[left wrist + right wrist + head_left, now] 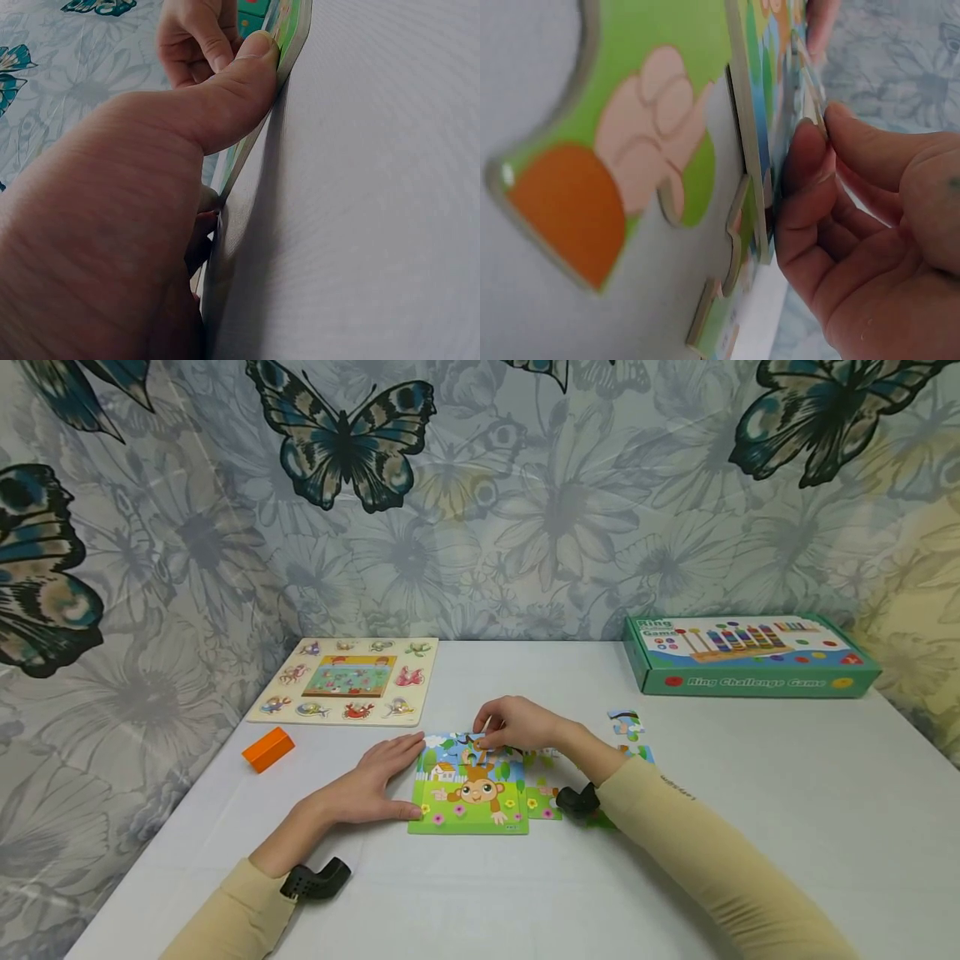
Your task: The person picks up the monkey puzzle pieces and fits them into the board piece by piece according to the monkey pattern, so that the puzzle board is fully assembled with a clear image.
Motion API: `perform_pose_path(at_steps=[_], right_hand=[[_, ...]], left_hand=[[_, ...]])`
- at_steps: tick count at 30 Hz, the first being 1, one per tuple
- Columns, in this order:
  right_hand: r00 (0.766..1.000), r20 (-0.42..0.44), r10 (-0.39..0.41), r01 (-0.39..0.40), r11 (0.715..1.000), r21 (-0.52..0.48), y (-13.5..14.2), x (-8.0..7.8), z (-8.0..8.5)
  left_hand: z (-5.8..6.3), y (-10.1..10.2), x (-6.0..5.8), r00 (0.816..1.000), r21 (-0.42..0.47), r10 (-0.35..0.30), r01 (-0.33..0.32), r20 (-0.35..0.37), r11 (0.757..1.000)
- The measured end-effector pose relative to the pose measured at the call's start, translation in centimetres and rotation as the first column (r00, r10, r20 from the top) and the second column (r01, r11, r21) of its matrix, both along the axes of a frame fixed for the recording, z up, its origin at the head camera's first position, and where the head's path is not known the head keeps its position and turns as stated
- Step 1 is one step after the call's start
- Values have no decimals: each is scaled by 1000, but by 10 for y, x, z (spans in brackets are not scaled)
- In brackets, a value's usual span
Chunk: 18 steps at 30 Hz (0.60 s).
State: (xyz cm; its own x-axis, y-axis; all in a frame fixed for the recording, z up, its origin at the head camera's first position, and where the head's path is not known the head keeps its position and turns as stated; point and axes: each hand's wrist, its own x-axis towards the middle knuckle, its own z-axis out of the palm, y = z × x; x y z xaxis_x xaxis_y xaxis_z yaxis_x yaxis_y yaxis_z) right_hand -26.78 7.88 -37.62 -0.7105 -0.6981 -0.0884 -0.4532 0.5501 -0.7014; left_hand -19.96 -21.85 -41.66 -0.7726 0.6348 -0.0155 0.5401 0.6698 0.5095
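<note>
A jigsaw puzzle board (468,821) with a cartoon monkey on green grass lies on the table in the head view. My left hand (372,785) rests along the board's left side, thumb near the lower corner and fingers extended toward the top corner. In the left wrist view the thumb (244,86) touches the board's edge. Over the upper part of the board, my right hand (521,724) pinches a puzzle piece (811,84) between thumb and fingers, tilted against the picture. Its printed face is mostly hidden.
Loose puzzle pieces lie right of the board, including a green one (542,803) and a blue one (626,722), some partly under the right arm. A wooden picture board (262,714) and an orange block (267,749) lie left; a green game box (750,683) stands back right.
</note>
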Motion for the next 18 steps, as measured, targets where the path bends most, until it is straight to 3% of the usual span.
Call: perform_pose_path(at_steps=[5,18], right_hand=[[1000,-5,-16,16,1000,20,-1,2,-2],[992,-112,62,-56,996,63,-1,10,2]], left_hand=[[1,1,0,1000,5,-7,7,2,1000],[-2,0,-1,1000,-10,-1,1,-7,1000]])
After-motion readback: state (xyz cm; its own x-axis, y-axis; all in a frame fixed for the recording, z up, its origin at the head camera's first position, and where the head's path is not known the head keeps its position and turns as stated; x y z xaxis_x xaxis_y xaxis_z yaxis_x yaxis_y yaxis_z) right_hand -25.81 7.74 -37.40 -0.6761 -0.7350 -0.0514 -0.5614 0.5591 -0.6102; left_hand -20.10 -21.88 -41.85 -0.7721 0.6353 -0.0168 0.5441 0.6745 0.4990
